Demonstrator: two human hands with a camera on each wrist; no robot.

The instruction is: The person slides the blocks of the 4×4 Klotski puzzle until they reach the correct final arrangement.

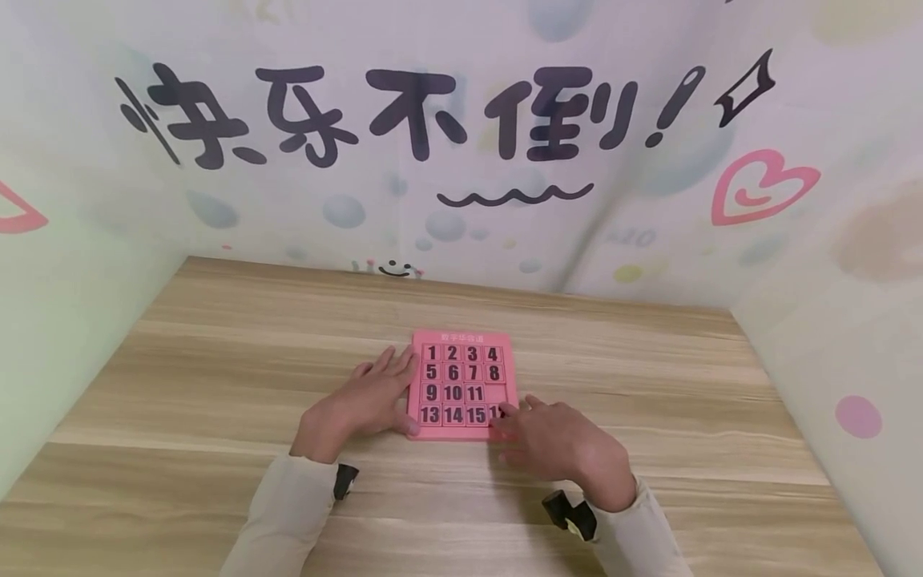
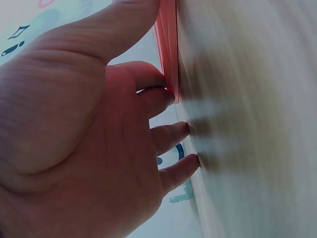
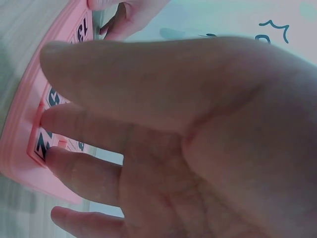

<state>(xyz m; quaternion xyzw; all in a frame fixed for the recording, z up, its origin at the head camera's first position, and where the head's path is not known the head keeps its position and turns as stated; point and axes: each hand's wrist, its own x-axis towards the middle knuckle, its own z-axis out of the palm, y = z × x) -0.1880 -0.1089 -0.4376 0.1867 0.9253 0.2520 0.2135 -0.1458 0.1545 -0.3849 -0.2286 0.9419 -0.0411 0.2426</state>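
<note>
A pink number slide puzzle (image 1: 462, 433) lies flat on the table. Its black-numbered tiles sit in rows, with a gap at the right end of the third row. My left hand (image 1: 368, 394) rests against the puzzle's left side, thumb at the lower left corner and spread fingers farther up; in the left wrist view some fingertips touch the tabletop. With extended fingers, my right hand (image 1: 558, 439) touches the bottom-right tile (image 3: 42, 145), partly covering its number. The right thumb lies over the puzzle's near edge in the right wrist view.
The wood-grain table (image 1: 288, 312) runs back to a printed backdrop (image 1: 461, 232) with large dark characters. Pale side walls stand left and right. Black wrist devices (image 1: 570, 514) show at both light sleeves.
</note>
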